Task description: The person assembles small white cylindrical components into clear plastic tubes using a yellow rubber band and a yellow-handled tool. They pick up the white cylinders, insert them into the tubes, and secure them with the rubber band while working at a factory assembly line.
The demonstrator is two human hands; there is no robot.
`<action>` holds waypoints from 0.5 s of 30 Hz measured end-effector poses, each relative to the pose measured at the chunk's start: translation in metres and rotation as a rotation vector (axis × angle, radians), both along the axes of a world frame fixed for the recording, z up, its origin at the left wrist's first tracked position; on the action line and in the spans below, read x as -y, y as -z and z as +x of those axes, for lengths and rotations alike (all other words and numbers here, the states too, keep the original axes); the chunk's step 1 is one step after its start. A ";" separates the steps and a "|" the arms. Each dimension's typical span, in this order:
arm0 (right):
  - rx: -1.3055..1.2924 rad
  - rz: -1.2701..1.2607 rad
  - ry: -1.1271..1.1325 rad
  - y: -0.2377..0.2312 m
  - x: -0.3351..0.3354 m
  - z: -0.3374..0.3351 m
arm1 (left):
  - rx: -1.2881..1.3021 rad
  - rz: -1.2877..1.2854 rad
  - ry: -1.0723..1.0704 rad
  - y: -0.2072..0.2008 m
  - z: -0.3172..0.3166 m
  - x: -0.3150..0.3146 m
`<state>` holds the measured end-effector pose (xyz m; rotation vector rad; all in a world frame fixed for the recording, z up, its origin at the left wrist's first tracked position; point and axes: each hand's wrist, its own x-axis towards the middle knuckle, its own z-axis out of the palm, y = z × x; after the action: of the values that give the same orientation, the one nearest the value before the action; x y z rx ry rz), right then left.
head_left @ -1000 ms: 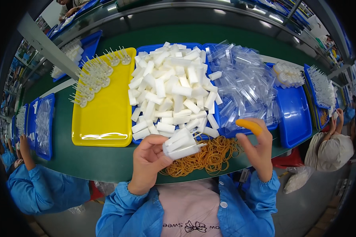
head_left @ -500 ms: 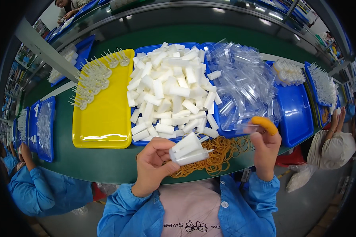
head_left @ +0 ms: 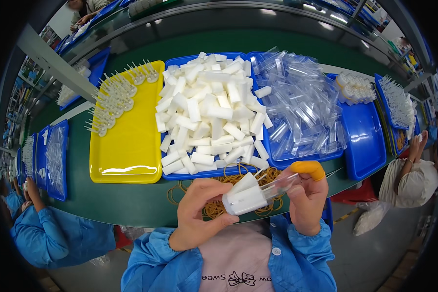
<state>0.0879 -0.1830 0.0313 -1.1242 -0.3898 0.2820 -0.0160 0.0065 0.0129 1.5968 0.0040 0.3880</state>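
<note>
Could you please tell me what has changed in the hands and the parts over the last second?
The right hand came in from the right to meet the left hand and now grips a clear sleeve at the end of the white bundle. The left hand kept hold of the bundle and lifted it off the rubber bands toward the chest. The trays and their piles stayed put.

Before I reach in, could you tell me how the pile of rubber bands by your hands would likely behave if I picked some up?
The rubber bands lie in a tangled heap of thin loops, so several would probably lift together. They look floppy and light. They seem unlikely to roll on the green table.
</note>
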 end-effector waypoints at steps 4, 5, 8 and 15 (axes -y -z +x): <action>-0.031 -0.087 0.089 -0.006 -0.004 -0.007 | 0.068 0.209 0.038 -0.012 0.001 -0.001; 0.033 -0.058 0.093 -0.007 -0.003 -0.008 | 0.061 0.212 0.045 -0.011 0.000 -0.001; 0.183 0.004 0.091 -0.008 -0.002 -0.011 | 0.067 0.266 0.057 -0.010 -0.004 -0.001; 0.129 -0.103 -0.064 -0.013 0.007 -0.007 | 0.085 0.293 0.140 -0.013 -0.001 -0.004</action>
<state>0.0809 -0.1899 0.0447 -1.2362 -0.5310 0.2889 -0.0166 0.0104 0.0258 1.8556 -0.2384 0.3588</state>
